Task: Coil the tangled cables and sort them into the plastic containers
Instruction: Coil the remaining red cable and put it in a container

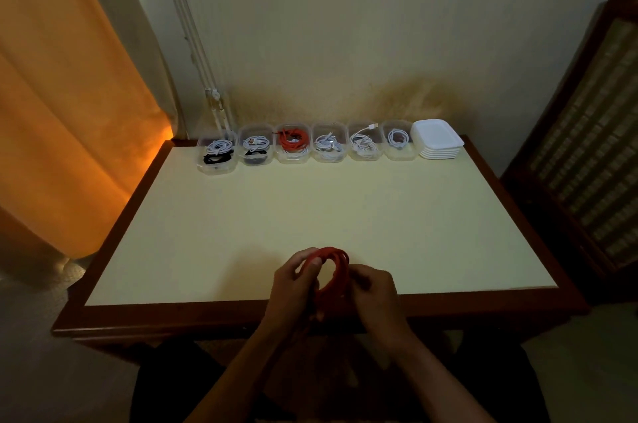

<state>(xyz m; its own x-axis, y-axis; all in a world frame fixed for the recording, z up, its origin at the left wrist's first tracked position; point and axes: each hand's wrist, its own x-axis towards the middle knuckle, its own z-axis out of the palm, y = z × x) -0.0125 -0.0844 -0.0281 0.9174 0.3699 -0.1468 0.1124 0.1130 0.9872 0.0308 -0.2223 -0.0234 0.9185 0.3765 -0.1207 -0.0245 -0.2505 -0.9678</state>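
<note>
Along the far edge of the pale cream counter [310,208] with its dark wooden rim stands a row of six small clear plastic containers [329,142], side by side against the wall. Each holds coiled cables: the two on the left carry white coils over black ones, the third a red coil [293,138], the remaining three white coils, one with a plug end poking up over its rim. Just right of the row sits a stack of white plastic lids [436,138], square with rounded corners. An orange curtain [69,94] hangs at the left, glowing near its lower edge; a dark wooden cabinet with woven panels [593,132] stands at the right.

Near the front edge of the counter, the red cable [328,270] is looped into a round coil held upright between both hands. The left hand [295,281] has its grip curled round the coil's left side; the right hand [374,288] pinches the coil's right side. A loose red tail hangs below, between the wrists.
</note>
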